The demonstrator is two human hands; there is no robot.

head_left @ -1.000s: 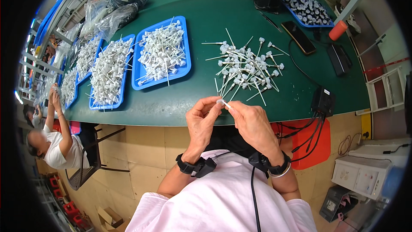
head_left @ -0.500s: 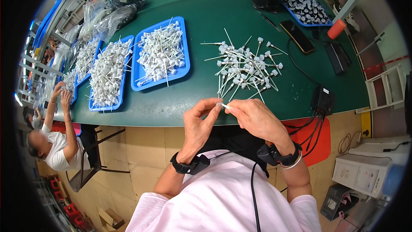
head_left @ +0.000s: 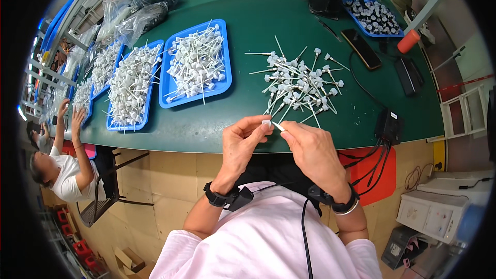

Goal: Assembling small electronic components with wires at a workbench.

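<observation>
Near the table's front edge, my left hand (head_left: pixel 239 143) pinches a small white cap-like piece (head_left: pixel 266 122) between thumb and forefinger. My right hand (head_left: pixel 316 151) closes on a thin white tube (head_left: pixel 278 126), its tip pointing at the white piece. A narrow gap seems to lie between the two parts. Just beyond my fingers spreads a loose pile of white-headed pieces with thin stems (head_left: pixel 299 82). To the left, a blue tray (head_left: pixel 228 67) holds many similar stemmed pieces.
More blue trays of white pieces (head_left: pixel 129 90) stand farther left, beside plastic bags (head_left: pixel 142 23). At right lie a phone (head_left: pixel 360 48), a black box with cables (head_left: pixel 387 126), an orange cylinder (head_left: pixel 408 42) and a tray of black-and-white parts (head_left: pixel 374 16). A person (head_left: pixel 77 175) works at far left.
My right hand has shifted slightly right and turned, with the tube now apart from the white piece. My left hand keeps its pinch almost in place.
</observation>
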